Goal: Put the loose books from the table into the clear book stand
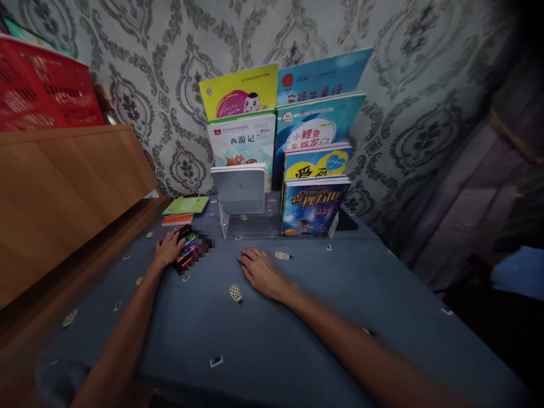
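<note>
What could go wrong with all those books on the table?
The left hand touches the dark book close to the green book and orange book, so pushing it might knock those askew. The upright books in the clear stand could tip if bumped. The right hand lies on the tablecloth, so dragging it might wrinkle the cloth.

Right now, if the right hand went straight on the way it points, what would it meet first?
Most likely the dark-covered book at the left hand, perhaps only its corner; depth is unclear.
</note>
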Motion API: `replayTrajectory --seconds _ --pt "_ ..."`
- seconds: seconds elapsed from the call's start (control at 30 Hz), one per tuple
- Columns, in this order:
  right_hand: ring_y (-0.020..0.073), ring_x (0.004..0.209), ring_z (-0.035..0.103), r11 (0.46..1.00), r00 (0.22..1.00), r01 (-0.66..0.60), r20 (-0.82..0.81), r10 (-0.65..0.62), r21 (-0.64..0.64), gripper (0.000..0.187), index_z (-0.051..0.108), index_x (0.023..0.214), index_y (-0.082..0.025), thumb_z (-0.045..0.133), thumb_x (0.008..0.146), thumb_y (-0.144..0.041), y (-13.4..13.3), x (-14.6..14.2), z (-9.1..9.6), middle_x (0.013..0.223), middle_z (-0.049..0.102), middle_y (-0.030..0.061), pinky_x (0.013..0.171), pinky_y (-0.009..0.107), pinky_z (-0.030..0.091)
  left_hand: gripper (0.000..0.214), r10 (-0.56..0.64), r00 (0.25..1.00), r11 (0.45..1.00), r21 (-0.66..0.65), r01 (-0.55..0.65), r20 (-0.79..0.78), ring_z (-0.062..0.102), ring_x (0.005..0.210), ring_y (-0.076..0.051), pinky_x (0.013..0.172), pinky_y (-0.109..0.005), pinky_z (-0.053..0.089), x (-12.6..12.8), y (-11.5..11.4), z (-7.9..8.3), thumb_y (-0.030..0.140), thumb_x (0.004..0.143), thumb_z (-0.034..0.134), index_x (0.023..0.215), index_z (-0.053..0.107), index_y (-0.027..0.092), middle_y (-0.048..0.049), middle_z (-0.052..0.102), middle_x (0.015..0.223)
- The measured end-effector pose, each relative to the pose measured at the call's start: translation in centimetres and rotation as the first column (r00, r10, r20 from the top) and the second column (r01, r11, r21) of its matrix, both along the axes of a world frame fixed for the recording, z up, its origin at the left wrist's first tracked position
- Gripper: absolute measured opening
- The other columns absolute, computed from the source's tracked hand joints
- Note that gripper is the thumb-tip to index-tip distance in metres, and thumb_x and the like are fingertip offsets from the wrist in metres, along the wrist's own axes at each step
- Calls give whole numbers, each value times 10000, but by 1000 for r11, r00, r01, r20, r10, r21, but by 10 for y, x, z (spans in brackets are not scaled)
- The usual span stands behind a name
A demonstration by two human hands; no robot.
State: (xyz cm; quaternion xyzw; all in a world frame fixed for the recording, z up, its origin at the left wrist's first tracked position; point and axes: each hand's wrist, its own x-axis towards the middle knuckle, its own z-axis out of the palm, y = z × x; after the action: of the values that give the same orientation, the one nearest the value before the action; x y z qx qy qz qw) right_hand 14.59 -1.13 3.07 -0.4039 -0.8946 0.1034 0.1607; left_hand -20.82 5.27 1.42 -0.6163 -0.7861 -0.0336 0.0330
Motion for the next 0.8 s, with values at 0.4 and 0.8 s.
replayTrajectory --seconds 0.4,0.8 --pt "279 1240 540 1000 995 -1 -97 3 24 321 643 1255 -147 469 986 -172 5 0 -12 1325 612 163 1067 474 418 572 -194 981 981 10 194 -10 274 1520 -277 1185 -547 268 32 -37 -4 411 1022 266 1523 379 159 -148 312 1622" --pt "234 1132 585 1000 973 24 -227 -26 -11 335 624 1273 -130 418 1012 -179 15 3 -20 1213 665 138 1040 396 440 549 -478 876 879 45 476 67 276 1519 -226 1228 -486 195 77 -74 -6 455 1026 303 1520 393 235 -96 338 1625"
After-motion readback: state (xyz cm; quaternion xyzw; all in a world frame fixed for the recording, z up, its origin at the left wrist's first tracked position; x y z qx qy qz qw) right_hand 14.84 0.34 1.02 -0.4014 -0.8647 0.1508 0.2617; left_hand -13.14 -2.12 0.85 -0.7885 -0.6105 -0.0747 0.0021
